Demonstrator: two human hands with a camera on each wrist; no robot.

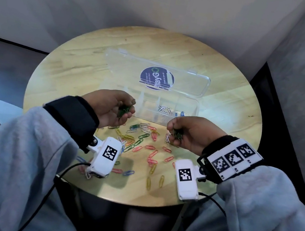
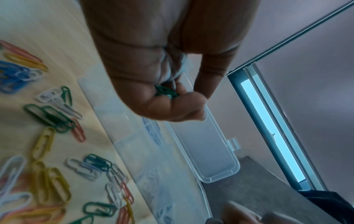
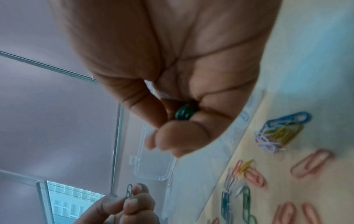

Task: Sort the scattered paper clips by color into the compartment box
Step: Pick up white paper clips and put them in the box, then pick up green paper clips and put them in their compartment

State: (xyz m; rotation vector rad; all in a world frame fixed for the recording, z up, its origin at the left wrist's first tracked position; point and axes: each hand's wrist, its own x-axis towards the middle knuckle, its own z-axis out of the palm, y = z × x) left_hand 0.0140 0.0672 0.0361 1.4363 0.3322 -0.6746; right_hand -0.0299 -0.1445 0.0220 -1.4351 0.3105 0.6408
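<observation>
Green paper clips (image 1: 123, 110) sit bunched, seemingly several, inside curled fingers (image 1: 129, 102) of both hands.

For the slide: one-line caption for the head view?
Both hands, left hand and right hand, hold green paper clips above scattered clips before the open compartment box on a round table.

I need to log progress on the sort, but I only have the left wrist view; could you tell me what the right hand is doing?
Observer: The right hand holds a small bunch of green clips in its curled fingers.
Operator: Thank you. Is anything in the compartment box yet?
Observer: Yes, the compartment box holds white clips in one section and a few blue clips in the next one to the right.
Operator: And is my left hand above the box?
Observer: Head view shows the left hand at the box's left end, beside its near edge.
</observation>
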